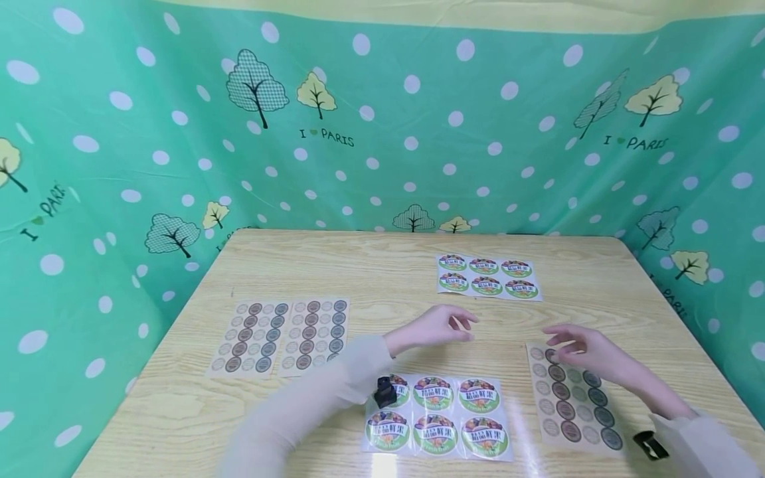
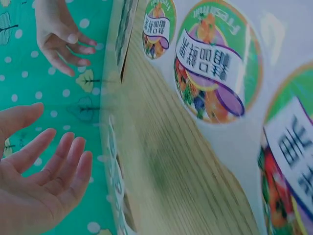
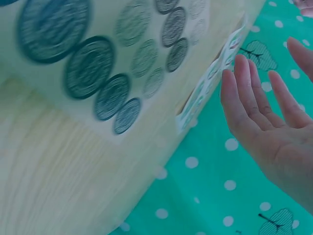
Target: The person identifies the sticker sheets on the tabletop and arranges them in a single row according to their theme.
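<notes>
My left hand [image 1: 439,326] hovers over the middle of the table with fingers loosely bent and nothing in them. In the left wrist view the same hand [image 2: 44,181] has its fingers spread apart. Just in front of it lies a glossy sheet of oval fruit stickers [image 1: 435,435], partly covered by my left forearm. My right hand [image 1: 592,352] is above the far end of a sheet of round brown and grey stickers [image 1: 562,392], its fingers relaxed. Seen in the right wrist view, this hand [image 3: 269,117] holds nothing and stands apart from the round stickers [image 3: 90,66].
Two more sheets of round stickers [image 1: 248,338] lie side by side at the left. Another fruit sticker sheet [image 1: 487,277] is toward the back. A green dotted cloth [image 1: 382,133] hangs behind the wooden table [image 1: 179,411] and along its sides.
</notes>
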Action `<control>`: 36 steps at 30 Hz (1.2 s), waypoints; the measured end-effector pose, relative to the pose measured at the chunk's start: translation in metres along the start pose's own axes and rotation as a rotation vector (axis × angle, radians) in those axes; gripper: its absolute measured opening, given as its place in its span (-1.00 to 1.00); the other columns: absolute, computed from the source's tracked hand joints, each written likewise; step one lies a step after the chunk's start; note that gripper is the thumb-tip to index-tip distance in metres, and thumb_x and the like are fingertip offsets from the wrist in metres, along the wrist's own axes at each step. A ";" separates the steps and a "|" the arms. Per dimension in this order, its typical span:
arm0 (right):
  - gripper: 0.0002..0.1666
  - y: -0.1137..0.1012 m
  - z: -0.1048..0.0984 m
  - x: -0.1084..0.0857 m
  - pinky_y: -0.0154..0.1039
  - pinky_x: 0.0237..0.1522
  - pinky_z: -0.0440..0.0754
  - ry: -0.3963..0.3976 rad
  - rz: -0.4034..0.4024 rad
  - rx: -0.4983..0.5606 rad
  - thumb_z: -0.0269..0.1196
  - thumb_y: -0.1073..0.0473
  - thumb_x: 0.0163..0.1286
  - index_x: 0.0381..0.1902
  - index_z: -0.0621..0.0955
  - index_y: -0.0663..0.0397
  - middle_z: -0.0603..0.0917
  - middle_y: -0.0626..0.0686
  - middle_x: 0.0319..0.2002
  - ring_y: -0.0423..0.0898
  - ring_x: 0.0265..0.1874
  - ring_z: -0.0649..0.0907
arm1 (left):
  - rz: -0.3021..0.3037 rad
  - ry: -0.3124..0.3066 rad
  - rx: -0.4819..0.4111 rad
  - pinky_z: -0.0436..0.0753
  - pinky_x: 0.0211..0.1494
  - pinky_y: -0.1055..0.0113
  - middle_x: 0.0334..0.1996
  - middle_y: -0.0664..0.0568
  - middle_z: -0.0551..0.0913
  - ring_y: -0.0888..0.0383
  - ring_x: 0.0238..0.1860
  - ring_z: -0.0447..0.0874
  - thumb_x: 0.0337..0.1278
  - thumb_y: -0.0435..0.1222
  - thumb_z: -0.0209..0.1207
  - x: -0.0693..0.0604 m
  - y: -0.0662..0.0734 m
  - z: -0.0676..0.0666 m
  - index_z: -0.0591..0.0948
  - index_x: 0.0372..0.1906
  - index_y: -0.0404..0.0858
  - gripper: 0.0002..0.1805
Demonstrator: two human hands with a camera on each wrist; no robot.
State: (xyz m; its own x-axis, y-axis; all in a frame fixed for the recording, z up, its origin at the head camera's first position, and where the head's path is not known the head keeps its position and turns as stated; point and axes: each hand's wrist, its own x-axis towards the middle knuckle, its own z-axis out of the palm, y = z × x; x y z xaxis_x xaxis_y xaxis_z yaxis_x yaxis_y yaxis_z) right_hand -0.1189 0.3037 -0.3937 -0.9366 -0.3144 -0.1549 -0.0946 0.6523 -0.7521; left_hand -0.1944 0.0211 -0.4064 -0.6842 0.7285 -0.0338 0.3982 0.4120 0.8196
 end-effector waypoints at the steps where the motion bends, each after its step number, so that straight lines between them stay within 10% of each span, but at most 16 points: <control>1: -0.45 0.002 -0.001 -0.002 -0.36 -0.36 0.57 0.001 0.006 -0.001 0.16 0.33 0.17 0.09 0.31 0.50 0.51 0.35 -0.16 0.08 -0.27 0.58 | 0.005 -0.007 0.001 0.49 -0.30 0.59 -0.25 -0.06 0.60 0.28 -0.34 0.52 -0.01 -0.34 0.18 0.002 0.001 0.003 0.51 0.01 -0.30 -0.61; 29: -0.33 0.050 -0.016 -0.024 -0.38 -0.36 0.55 0.085 0.045 -0.147 0.28 0.23 0.07 0.08 0.33 0.49 0.50 0.41 -0.11 0.22 -0.20 0.54 | -0.044 -0.006 0.059 0.44 -0.27 0.69 -0.14 -0.01 0.58 0.33 -0.26 0.54 -0.08 -0.32 0.23 0.044 0.030 0.063 0.52 0.02 -0.23 -0.56; 36: -0.31 0.061 -0.019 -0.026 -0.38 -0.34 0.55 0.094 0.027 -0.155 0.31 0.22 0.02 0.05 0.35 0.51 0.49 0.43 -0.10 -0.27 -0.27 0.54 | -0.088 0.032 0.104 0.41 -0.18 0.68 -0.08 0.14 0.56 0.35 -0.14 0.52 -0.09 -0.25 0.25 0.054 0.030 0.074 0.52 0.02 -0.16 -0.55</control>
State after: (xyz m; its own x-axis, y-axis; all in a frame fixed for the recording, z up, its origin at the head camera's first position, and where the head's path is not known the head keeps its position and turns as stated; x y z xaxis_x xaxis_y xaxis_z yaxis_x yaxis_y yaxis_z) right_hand -0.1068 0.3650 -0.4238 -0.9661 -0.2346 -0.1079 -0.1131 0.7602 -0.6397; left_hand -0.1742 0.1135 -0.4263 -0.7375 0.6702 -0.0836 0.3958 0.5292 0.7505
